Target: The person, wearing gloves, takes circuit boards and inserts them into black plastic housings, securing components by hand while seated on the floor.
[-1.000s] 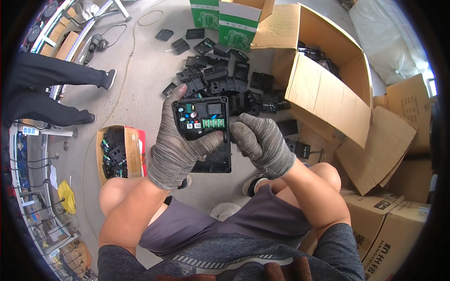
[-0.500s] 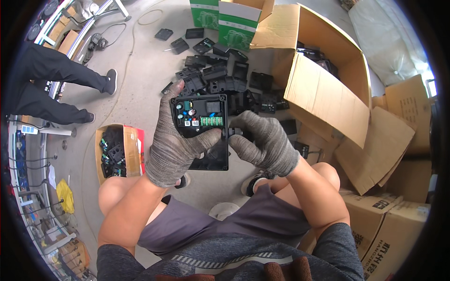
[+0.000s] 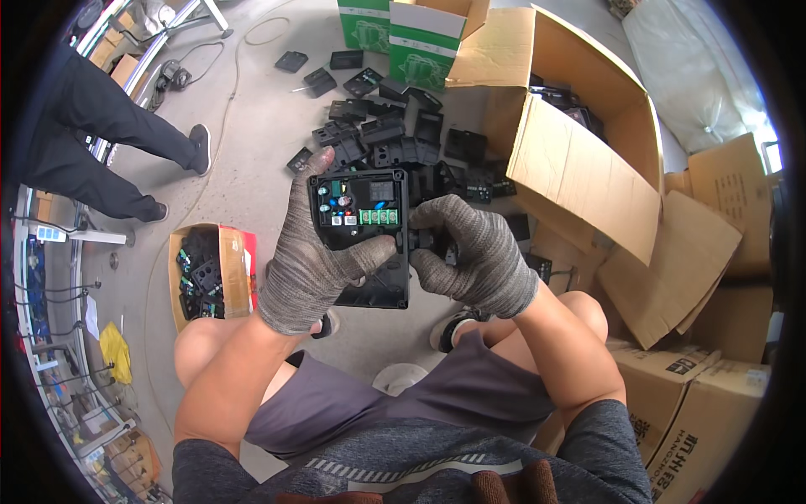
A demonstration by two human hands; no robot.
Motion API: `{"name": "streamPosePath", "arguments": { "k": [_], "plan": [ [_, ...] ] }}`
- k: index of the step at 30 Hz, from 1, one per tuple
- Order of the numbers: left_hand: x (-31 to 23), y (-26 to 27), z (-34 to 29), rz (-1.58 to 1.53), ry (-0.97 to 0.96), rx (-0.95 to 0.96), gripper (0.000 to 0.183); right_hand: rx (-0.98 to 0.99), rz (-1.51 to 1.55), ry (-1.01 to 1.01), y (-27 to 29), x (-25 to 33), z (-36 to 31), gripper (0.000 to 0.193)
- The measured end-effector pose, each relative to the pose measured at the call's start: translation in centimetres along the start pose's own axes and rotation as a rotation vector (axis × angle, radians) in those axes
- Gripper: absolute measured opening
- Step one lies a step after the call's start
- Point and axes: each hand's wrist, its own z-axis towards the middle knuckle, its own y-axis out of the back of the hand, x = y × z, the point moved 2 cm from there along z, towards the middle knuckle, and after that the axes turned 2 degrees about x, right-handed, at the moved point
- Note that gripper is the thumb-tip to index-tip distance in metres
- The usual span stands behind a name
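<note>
My left hand (image 3: 306, 265), in a grey knit glove with a bare fingertip, is closed around an open black plastic housing (image 3: 384, 281). Its thumb presses over the front of the case. Inside the upper part sits a circuit board (image 3: 357, 200) with small capacitors, a dark block and a green terminal block (image 3: 379, 217). At the right wall of the case is a black fitting that looks like a cable gland (image 3: 422, 239). My gloved right hand (image 3: 483, 260) is closed on that fitting, thumb below it and fingers above.
Beyond my hands many black plastic housings (image 3: 382, 130) lie piled on the floor. An open cardboard box (image 3: 579, 155) stands at the right, green-and-white cartons (image 3: 420, 59) behind the pile. A small box (image 3: 238, 277) of black parts is at left. A person's legs (image 3: 126, 126) stand farther left.
My right fingers have shifted slightly around the fitting. The housing stays nearly in place in my left hand. At the far left the other person's legs have moved a little.
</note>
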Motion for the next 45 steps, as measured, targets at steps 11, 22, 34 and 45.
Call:
{"name": "streamPosePath", "arguments": {
  "k": [11, 22, 34, 45],
  "plan": [
    [0.9, 0.2, 0.3, 0.04, -0.016, -0.002, 0.109, -0.18, 0.037, -0.017, -0.1, 0.0, -0.1, 0.025],
    [0.7, 0.3, 0.1, 0.213, -0.086, 0.033, 0.113, 0.076, 0.081, -0.26, 0.1, 0.0, 0.2, 0.02],
    [-0.2, 0.0, -0.1, 0.08, -0.011, 0.024, 0.114, 0.029, -0.063, -0.054, -0.1, -0.3, -0.2, 0.013],
    [0.6, -0.3, 0.0, -0.004, 0.109, 0.01, 0.11, -0.042, -0.352, 0.137, 0.3, -1.3, -0.6, 0.039]
  ]
}}
